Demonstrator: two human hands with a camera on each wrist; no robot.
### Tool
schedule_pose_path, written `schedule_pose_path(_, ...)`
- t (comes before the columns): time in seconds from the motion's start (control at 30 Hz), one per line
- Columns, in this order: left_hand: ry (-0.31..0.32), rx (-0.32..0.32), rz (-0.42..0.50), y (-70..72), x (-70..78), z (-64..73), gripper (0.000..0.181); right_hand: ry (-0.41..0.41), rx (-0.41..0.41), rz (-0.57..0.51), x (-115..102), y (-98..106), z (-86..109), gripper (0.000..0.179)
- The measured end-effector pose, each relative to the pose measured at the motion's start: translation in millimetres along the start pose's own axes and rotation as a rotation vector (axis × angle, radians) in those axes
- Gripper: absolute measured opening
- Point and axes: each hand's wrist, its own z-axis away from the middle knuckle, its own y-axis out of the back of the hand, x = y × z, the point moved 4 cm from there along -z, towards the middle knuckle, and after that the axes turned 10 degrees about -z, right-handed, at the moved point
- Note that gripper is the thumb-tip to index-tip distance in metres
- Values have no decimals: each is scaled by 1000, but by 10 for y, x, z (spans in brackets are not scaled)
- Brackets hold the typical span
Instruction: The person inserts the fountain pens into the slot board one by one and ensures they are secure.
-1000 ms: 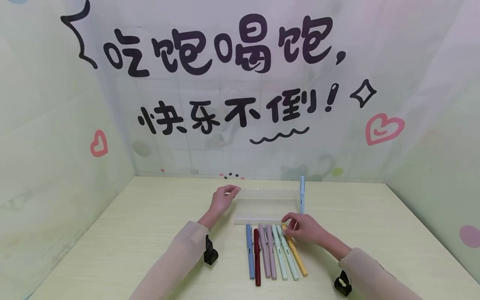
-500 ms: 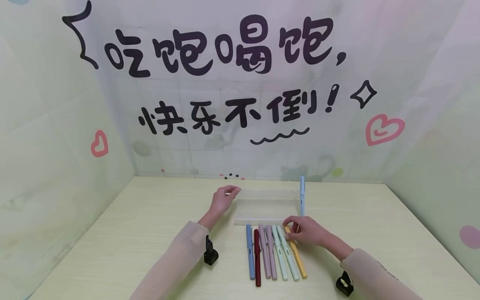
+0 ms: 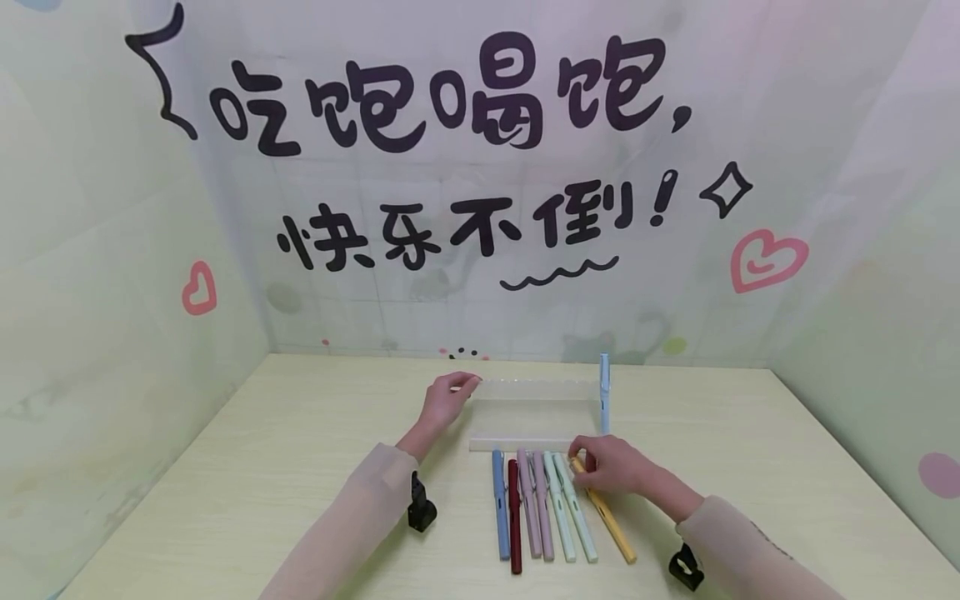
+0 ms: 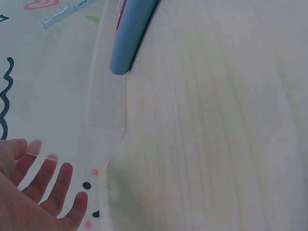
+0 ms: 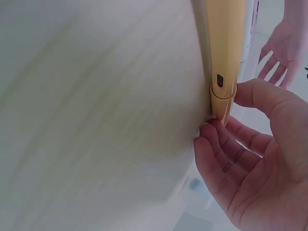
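Observation:
My left hand (image 3: 447, 398) pinches the left end of a clear plastic pen rack (image 3: 540, 417); in the left wrist view some fingertips (image 4: 52, 158) show through the plastic. At the rack's right end a light blue pen (image 3: 604, 392) stands up. My right hand (image 3: 611, 462) pinches the capped end of a yellow pen (image 3: 611, 525), which slants on the table. In the right wrist view thumb and fingers lie on either side of the yellow pen (image 5: 224, 53). Left of it lie two mint green pens (image 3: 577, 508), two purple pens (image 3: 528, 508), a dark red pen (image 3: 514, 517) and a blue pen (image 3: 500, 508).
The pens lie on a pale wooden table (image 3: 247, 467), just in front of the rack. Behind it rises a printed backdrop (image 3: 465, 325), with side walls left and right. Black wrist mounts (image 3: 422, 504) hang below both sleeves.
My right hand has taken hold of the yellow pen and shifted slightly right. The pen's near end has swung right, apart from the mint green pens. My left hand keeps its place on the rack.

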Motion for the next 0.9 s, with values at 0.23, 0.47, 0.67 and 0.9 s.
schedule_pose_path(0.23, 4, -3, 1, -6, -11, 2, 25, -18, 32, 25, -14, -5, 6, 19)
schedule_pose_path(0.47, 0, -2, 1, -13, -17, -2, 25, -21, 57, -26, 17, 11, 28, 18)
schedule_pose_path(0.67, -10, 2, 3, -13, -13, 1, 24, 31, 69, -121, 23, 69, 47, 18)
schedule_pose_path(0.9, -15, 6, -5, -5, -6, -3, 25, 45, 78, -268, 54, 147, 41, 22)
